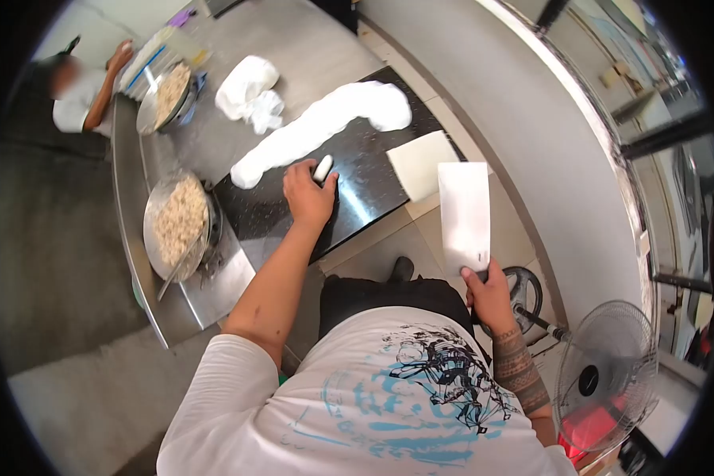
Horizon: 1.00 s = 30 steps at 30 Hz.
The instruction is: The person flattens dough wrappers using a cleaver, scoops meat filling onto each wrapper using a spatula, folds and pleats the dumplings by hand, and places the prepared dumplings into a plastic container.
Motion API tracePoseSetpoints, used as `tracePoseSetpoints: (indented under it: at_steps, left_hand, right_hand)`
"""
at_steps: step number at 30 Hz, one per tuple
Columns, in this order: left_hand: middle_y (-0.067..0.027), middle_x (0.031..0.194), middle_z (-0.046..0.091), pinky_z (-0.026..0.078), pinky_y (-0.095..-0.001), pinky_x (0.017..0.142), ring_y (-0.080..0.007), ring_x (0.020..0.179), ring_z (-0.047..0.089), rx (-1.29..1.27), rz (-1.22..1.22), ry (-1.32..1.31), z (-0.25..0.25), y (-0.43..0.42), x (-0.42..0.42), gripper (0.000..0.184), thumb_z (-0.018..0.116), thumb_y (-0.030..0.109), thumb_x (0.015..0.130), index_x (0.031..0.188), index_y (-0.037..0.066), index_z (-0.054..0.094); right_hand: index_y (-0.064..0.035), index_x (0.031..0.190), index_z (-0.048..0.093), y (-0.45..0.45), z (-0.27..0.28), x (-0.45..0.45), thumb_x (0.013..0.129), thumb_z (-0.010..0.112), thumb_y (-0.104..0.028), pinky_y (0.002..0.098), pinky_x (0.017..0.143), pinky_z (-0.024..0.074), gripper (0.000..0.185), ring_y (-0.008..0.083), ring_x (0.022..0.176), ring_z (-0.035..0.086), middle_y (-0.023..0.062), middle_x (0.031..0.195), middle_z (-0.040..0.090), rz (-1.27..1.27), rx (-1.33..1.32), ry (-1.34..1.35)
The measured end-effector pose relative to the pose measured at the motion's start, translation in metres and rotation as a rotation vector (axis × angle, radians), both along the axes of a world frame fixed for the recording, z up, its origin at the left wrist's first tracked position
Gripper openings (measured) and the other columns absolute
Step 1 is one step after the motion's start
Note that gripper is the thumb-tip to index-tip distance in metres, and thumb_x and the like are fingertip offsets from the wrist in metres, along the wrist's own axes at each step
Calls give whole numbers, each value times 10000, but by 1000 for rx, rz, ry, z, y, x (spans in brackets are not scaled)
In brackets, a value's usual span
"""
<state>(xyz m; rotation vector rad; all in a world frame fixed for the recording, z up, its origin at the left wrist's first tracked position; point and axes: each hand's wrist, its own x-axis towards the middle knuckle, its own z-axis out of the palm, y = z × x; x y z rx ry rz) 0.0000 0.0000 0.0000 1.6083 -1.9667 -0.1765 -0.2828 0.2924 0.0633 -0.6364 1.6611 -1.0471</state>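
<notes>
My left hand (pixel 307 195) is over a black slab (pixel 271 216), fingers curled with a small white piece of dough (pixel 323 168) between thumb and fingers. Beyond it a long white roll of dough (pixel 317 119) stretches across the slab, thicker at its right end. My right hand (pixel 488 293) grips the dark handle of a cleaver (pixel 463 213), held off the slab's right side with its broad blade pointing away from me. Near the slab's edge, between the roll and the cleaver, lies a pale square sheet (pixel 423 164).
A bowl of crumbly filling (pixel 180 218) with a utensil stands left; a second filling bowl (pixel 169 97) is farther back. A white plastic bag (pixel 248 87) sits on the steel table (pixel 313 41). Another person (pixel 87 99) is at the far left. A fan (pixel 603 377) stands at my right.
</notes>
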Motion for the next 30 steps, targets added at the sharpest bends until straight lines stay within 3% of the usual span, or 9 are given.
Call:
tracePoseSetpoints:
  at_steps: [3, 5, 9, 11, 12, 15, 24, 28, 30]
  left_hand:
    - [-134, 970, 665, 530, -422, 767, -303, 820, 648, 2, -112, 196, -23, 10, -10, 258, 815, 108, 856, 1065, 34, 682]
    - [-131, 1002, 665, 541, -411, 753, -288, 803, 655, 78, -80, 194, -13, 8, 14, 281, 822, 107, 851, 1081, 37, 678]
    - [-155, 1080, 655, 538, -494, 858, -402, 994, 660, 247, -102, 170, 12, 14, 37, 269, 795, 146, 868, 1095, 79, 668]
    - [-152, 1070, 649, 541, -496, 851, -401, 990, 662, 262, -110, 162, 14, 14, 33, 265, 791, 152, 873, 1099, 87, 667]
    - [-128, 1010, 649, 560, -417, 742, -295, 802, 685, 139, -144, 132, 11, 13, 32, 283, 816, 101, 859, 1099, 61, 672]
    - [-131, 1009, 649, 562, -424, 741, -298, 801, 689, 149, -134, 154, 4, 13, 34, 264, 810, 113, 869, 1093, 54, 682]
    - [-147, 998, 677, 566, -408, 773, -308, 809, 694, 81, -35, 224, 18, 8, 60, 232, 788, 118, 868, 1079, 35, 737]
    - [-138, 982, 702, 575, -377, 778, -273, 813, 704, 212, -83, 234, 60, 24, 115, 208, 797, 123, 865, 1045, 31, 748]
    - [-150, 958, 693, 566, -416, 770, -310, 834, 704, 357, -116, 257, 78, 38, 135, 187, 789, 113, 870, 1026, 23, 738]
  right_hand:
    - [-7, 1301, 586, -36, 10, -9, 1018, 673, -147, 279, 484, 470, 327, 106, 588, 618, 112, 923, 700, 178, -20, 107]
    - [12, 1284, 576, -77, 16, 17, 1014, 662, -130, 333, 518, 502, 317, 179, 596, 652, 139, 878, 696, 342, -8, 169]
    - [1, 1238, 530, -134, 22, 60, 1002, 605, -130, 519, 690, 557, 280, 428, 768, 705, 236, 857, 696, 639, -322, 903]
    - [-10, 1162, 526, -155, 43, 69, 998, 578, -120, 525, 693, 566, 204, 420, 780, 716, 226, 858, 699, 774, -311, 1020]
    - [-15, 1124, 524, -161, 50, 73, 997, 565, -115, 528, 694, 570, 167, 416, 786, 721, 221, 858, 700, 838, -303, 1078]
    - [-30, 1054, 514, -166, 58, 88, 979, 554, -92, 527, 701, 579, 105, 423, 784, 720, 207, 843, 697, 899, -261, 1152]
    - [-31, 1057, 526, -177, 48, 80, 1033, 570, -131, 510, 690, 560, 112, 401, 773, 720, 254, 878, 694, 696, -370, 872]
    - [-49, 1084, 534, -147, 80, 65, 1081, 587, -256, 415, 604, 518, 214, 259, 633, 632, 143, 793, 638, 302, -363, 417]
    - [-64, 1111, 532, -124, 36, 55, 1088, 592, -308, 352, 560, 493, 253, 180, 584, 562, 67, 749, 585, 77, -391, 120]
